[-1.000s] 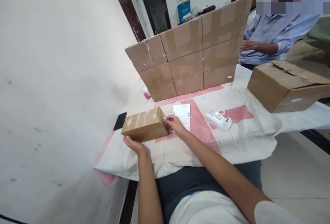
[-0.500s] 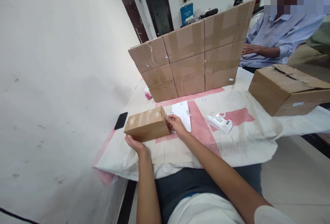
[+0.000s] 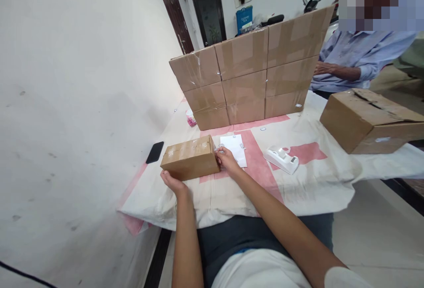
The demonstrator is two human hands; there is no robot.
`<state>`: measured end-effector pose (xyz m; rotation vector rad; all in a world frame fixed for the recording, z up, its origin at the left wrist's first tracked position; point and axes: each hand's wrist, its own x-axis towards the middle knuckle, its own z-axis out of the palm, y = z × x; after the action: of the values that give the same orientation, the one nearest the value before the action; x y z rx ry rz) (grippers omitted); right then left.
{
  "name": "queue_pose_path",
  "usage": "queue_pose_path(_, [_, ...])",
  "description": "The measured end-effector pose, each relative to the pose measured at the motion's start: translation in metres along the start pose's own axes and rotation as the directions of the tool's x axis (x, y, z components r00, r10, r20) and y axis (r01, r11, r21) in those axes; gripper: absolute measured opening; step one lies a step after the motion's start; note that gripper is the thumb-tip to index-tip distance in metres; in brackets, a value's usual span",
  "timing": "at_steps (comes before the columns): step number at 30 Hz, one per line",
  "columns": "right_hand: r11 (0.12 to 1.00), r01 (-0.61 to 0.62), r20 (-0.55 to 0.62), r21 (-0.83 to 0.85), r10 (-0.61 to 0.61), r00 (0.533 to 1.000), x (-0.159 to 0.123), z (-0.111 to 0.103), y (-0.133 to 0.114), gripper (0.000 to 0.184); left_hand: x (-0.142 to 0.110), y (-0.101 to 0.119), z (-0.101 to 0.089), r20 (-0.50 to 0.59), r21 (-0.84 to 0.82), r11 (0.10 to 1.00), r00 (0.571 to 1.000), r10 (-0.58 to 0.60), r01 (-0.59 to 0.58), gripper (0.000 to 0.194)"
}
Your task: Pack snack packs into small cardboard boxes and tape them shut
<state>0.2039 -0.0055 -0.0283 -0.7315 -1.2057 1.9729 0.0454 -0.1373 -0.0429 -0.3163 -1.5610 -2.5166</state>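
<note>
A small taped cardboard box (image 3: 190,166) lies on the cloth-covered table in front of me. My left hand (image 3: 174,183) cups its near left corner, with the fingertips partly hidden under the edge. At the box's right end, the thumb and fingers of my right hand (image 3: 227,160) are pinched together against the end face. Whatever is between them is too small to make out. Just behind that hand is a white sheet (image 3: 237,146) with a few small clear pieces along its edges. Farther right stands a white tape dispenser (image 3: 282,160).
A tall wall of joined cardboard boxes (image 3: 243,80) stands across the table. A larger box (image 3: 351,126) with a gap in its top sits at the right, near another person's hand (image 3: 323,68). A black phone (image 3: 154,152) lies by the left wall, and a pink-and-white item (image 3: 191,118) behind.
The view has shifted slightly. Both hands stay at the box, and the right fingers remain at its end face with little visible movement.
</note>
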Motion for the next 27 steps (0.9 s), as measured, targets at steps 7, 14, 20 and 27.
queue_pose_path(7, [0.999, -0.044, 0.027, -0.009, 0.044, 0.999, -0.0027, 0.0004, -0.0029, 0.024, 0.0008, -0.0021, -0.0019, 0.004, 0.014, 1.000, 1.000, 0.000, 0.000, 0.026])
queue_pose_path(14, [0.998, -0.050, -0.010, -0.035, 0.050, 0.999, -0.0045, 0.0017, -0.0044, 0.031, 0.0005, -0.0044, -0.0025, 0.025, 0.025, 1.000, 1.000, -0.011, 0.010, 0.031])
queue_pose_path(20, [0.995, -0.072, 0.020, -0.067, 0.073, 0.997, -0.0028, 0.0003, -0.0041, 0.030, 0.0016, -0.0036, -0.0040, 0.012, 0.023, 1.000, 1.000, -0.005, 0.005, 0.026])
queue_pose_path(27, [0.993, -0.082, 0.013, -0.087, 0.083, 0.996, -0.0026, -0.0008, -0.0035, 0.035, 0.0014, -0.0039, -0.0039, 0.019, 0.045, 0.999, 1.000, -0.017, 0.016, 0.029])
